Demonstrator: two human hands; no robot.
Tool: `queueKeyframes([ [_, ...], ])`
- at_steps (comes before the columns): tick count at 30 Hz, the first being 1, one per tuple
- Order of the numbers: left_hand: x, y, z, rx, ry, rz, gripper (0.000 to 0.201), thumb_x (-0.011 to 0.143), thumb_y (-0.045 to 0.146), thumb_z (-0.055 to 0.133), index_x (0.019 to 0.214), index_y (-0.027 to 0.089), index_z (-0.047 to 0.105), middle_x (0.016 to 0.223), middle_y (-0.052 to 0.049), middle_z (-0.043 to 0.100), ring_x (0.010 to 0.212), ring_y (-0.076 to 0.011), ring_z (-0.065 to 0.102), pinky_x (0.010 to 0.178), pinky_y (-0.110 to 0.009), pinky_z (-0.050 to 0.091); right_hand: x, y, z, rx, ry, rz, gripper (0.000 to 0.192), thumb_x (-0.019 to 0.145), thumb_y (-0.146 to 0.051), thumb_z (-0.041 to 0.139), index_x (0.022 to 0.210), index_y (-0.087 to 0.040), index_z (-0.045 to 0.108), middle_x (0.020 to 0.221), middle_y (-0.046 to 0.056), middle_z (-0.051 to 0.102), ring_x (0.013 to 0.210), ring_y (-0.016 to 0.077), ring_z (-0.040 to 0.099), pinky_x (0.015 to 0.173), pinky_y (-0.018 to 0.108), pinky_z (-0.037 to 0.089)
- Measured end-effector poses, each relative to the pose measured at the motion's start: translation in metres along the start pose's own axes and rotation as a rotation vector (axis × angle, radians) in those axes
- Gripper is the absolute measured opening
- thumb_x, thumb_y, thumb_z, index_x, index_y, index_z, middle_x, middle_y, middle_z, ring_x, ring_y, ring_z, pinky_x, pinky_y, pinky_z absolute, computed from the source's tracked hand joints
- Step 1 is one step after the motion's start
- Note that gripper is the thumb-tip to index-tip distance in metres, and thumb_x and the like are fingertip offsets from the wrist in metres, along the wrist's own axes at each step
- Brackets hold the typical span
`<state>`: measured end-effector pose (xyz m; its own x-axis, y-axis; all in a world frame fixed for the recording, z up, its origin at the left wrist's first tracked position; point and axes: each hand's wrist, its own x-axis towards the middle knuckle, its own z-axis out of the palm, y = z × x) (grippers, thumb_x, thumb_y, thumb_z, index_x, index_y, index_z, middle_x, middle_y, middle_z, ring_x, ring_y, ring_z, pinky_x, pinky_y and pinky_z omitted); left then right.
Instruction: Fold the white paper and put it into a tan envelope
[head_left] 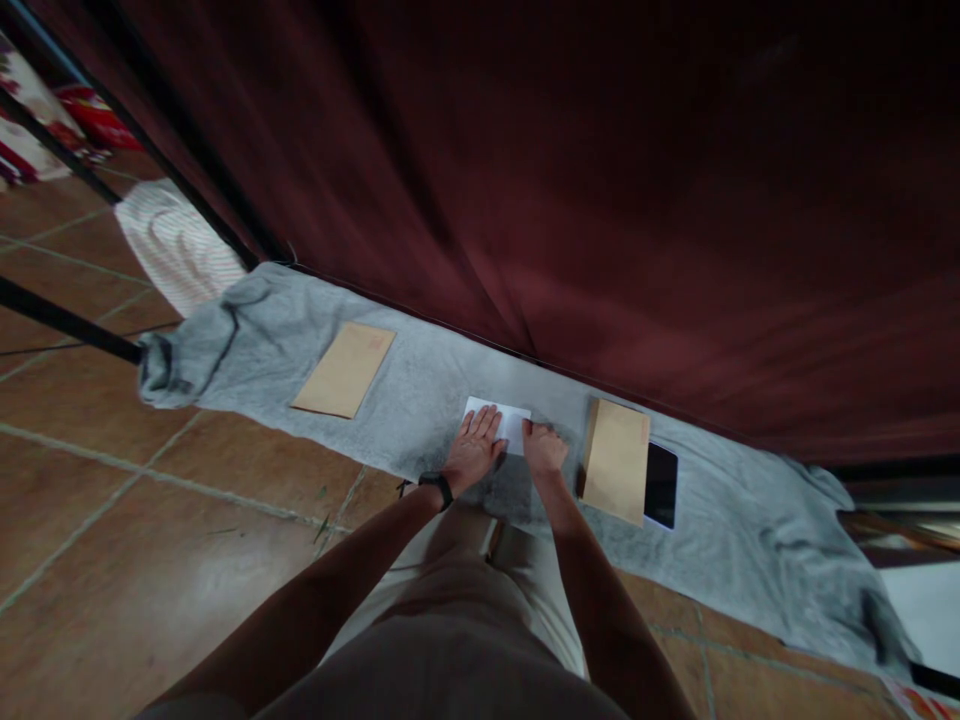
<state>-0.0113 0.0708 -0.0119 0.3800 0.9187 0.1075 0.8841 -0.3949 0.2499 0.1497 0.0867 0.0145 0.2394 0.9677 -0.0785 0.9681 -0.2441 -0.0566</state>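
A white sheet of paper (514, 428), apparently folded, lies on a grey cloth in front of me. My left hand (477, 446) rests flat on its left part, fingers stretched out and a dark watch on the wrist. At the paper's right edge, my right hand (544, 448) is closed, with its fingers curled and the thumb side against the paper. A brown envelope (345, 370) lies off to the left. To the right is a stack of brown envelopes (616, 462), partly covering a dark-screened phone or tablet (661, 486).
The grey cloth (427, 380) covers a long, narrow surface. A dark red curtain (600, 200) hangs along its far side. Black bars (67, 318) and a striped cloth (176, 245) are at the left. Brown floor tiles (225, 540) show below.
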Motion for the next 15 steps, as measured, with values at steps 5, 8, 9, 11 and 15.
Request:
queueKeyframes([
  [5,-0.001,0.001,0.002,0.017,-0.003,-0.014,0.061,0.105,0.043,0.037,0.156,0.011,0.04,0.164,-0.013,0.037,0.155,-0.0259,0.027,0.129,-0.047,0.017,-0.005,0.003,0.001,0.063,0.103,-0.037,0.037,0.104,-0.035,0.045,0.115,-0.011,0.071,0.109,0.02,0.074,0.105,0.0287,0.07,0.094,0.041,0.051],
  [8,-0.002,0.002,0.002,0.02,-0.001,-0.016,0.06,0.104,0.039,0.036,0.157,0.01,0.039,0.165,-0.013,0.036,0.156,-0.0267,0.026,0.129,-0.048,0.017,-0.015,0.001,0.011,0.218,0.231,-0.257,0.039,0.104,-0.028,0.04,0.132,-0.011,0.062,0.132,0.019,0.067,0.123,0.0274,0.06,0.104,0.042,0.046],
  [9,-0.002,0.003,0.002,0.021,-0.001,-0.014,0.059,0.105,0.037,0.035,0.157,0.01,0.039,0.165,-0.013,0.036,0.156,-0.0268,0.026,0.129,-0.049,0.017,-0.019,-0.001,0.017,0.264,0.249,-0.349,0.041,0.105,-0.026,0.037,0.136,-0.011,0.059,0.139,0.018,0.063,0.13,0.0261,0.056,0.107,0.042,0.044],
  [11,-0.003,0.003,0.001,0.025,-0.001,-0.004,0.058,0.104,0.032,0.034,0.157,0.009,0.038,0.165,-0.013,0.035,0.156,-0.0268,0.026,0.128,-0.049,0.018,-0.027,-0.005,0.028,0.295,0.239,-0.474,0.046,0.105,-0.023,0.032,0.145,-0.011,0.053,0.152,0.016,0.053,0.141,0.0233,0.046,0.115,0.042,0.037],
  [15,-0.006,0.001,0.0,0.027,0.016,0.028,0.056,0.103,0.026,0.034,0.157,0.01,0.039,0.165,-0.013,0.035,0.155,-0.0262,0.028,0.128,-0.048,0.019,-0.039,-0.008,0.043,0.219,0.199,-0.468,0.049,0.106,-0.025,0.033,0.152,-0.013,0.047,0.16,0.016,0.043,0.15,0.0243,0.035,0.122,0.049,0.028],
])
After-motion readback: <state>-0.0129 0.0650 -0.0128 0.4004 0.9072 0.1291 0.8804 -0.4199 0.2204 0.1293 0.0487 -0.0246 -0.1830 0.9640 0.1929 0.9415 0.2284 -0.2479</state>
